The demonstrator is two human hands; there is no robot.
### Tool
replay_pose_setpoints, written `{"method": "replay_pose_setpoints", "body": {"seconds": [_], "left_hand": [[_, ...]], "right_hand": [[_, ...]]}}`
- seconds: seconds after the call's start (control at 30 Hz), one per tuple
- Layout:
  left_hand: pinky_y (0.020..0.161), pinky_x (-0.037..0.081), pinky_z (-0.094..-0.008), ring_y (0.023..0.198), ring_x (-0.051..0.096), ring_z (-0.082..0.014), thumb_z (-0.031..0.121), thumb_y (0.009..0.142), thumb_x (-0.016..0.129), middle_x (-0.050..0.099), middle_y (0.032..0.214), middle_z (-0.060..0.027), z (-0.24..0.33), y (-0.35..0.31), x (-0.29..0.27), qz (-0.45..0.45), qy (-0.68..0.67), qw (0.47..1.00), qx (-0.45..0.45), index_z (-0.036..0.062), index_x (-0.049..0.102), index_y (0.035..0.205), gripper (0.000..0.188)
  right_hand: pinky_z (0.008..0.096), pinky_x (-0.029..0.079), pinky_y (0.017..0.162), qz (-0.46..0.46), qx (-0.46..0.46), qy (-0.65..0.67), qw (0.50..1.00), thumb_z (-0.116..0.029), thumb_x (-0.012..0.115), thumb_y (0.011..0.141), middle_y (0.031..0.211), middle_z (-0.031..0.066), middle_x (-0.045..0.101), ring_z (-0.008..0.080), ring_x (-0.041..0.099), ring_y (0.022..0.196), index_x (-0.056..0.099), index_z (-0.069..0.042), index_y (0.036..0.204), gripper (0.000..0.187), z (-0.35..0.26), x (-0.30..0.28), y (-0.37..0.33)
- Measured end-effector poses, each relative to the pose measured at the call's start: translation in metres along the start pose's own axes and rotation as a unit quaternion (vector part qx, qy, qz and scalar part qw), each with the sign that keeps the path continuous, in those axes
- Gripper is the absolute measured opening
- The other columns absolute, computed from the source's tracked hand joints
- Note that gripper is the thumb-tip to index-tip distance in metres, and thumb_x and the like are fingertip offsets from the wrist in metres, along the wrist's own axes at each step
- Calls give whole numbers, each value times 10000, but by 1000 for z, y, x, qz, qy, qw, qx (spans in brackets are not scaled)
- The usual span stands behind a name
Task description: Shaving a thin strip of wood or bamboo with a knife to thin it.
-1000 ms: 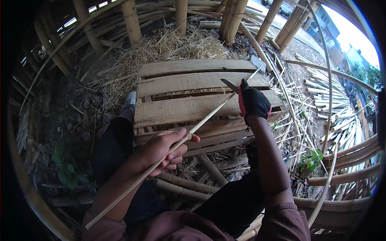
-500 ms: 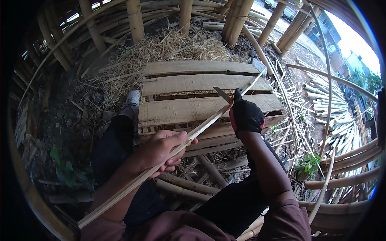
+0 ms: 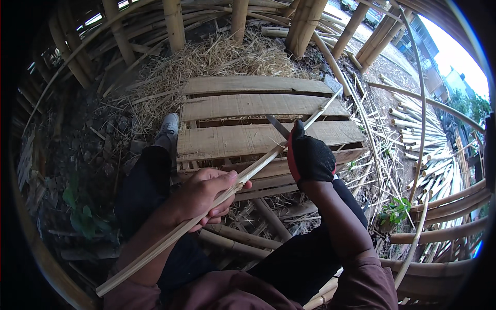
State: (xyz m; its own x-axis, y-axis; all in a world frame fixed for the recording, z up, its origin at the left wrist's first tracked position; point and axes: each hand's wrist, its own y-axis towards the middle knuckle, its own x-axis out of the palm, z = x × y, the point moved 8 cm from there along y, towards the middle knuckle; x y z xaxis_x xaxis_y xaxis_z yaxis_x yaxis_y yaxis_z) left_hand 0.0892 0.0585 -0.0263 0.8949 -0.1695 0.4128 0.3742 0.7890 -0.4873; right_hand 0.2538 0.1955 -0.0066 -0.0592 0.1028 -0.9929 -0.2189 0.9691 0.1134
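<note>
A long, pale bamboo strip (image 3: 170, 238) runs slantwise from beside my left forearm up to the far right of a wooden slatted crate. My bare left hand (image 3: 209, 196) is closed round its middle, thumb along the top. My right hand (image 3: 311, 155), in a black and red glove, is closed on a knife whose handle it hides. The knife's blade (image 3: 278, 126) sticks out to the upper left and crosses the strip. Beneath, the slatted crate (image 3: 227, 142) stands between my legs, and the strip's far end reaches over its top slats.
Straw and shavings (image 3: 217, 64) lie behind the crate. Upright bamboo posts (image 3: 174, 26) stand along the back. A pile of cut bamboo poles (image 3: 429, 139) spreads at the right, near a small green plant (image 3: 397, 211). My shoe (image 3: 168, 129) rests left of the crate.
My right hand and the knife have moved a little toward me and to the left along the strip. My left hand has hardly moved.
</note>
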Motion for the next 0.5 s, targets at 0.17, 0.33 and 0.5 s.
{"method": "replay_pose_setpoints", "body": {"seconds": [0.17, 0.33, 0.5], "left_hand": [[330, 267, -221, 325, 281, -57, 338, 1041, 388, 386, 479, 19, -1, -2, 0, 3, -16, 1000, -1, -53, 566, 1134, 439], [327, 267, -213, 319, 278, -50, 340, 1048, 378, 369, 470, 26, -3, -5, 0, 16, -9, 1000, -5, -45, 558, 1125, 431], [327, 260, -186, 332, 266, -24, 380, 1054, 368, 338, 478, 53, -12, 13, 11, -3, -53, 999, -8, -29, 510, 1137, 441]], "right_hand": [[506, 503, 544, 26, -28, -9, 999, -319, 316, 1037, 669, 185, 659, 389, 662, 636, 559, 6, 1144, 420, -8, -10, -9], [500, 512, 566, -7, -25, 12, 1000, -317, 330, 1030, 688, 184, 664, 387, 669, 664, 520, 14, 1229, 430, -7, -2, -5], [527, 492, 780, -7, 83, 63, 994, -468, 204, 1023, 798, 245, 676, 439, 656, 807, 709, -44, 822, 690, 38, 2, 38]]}}
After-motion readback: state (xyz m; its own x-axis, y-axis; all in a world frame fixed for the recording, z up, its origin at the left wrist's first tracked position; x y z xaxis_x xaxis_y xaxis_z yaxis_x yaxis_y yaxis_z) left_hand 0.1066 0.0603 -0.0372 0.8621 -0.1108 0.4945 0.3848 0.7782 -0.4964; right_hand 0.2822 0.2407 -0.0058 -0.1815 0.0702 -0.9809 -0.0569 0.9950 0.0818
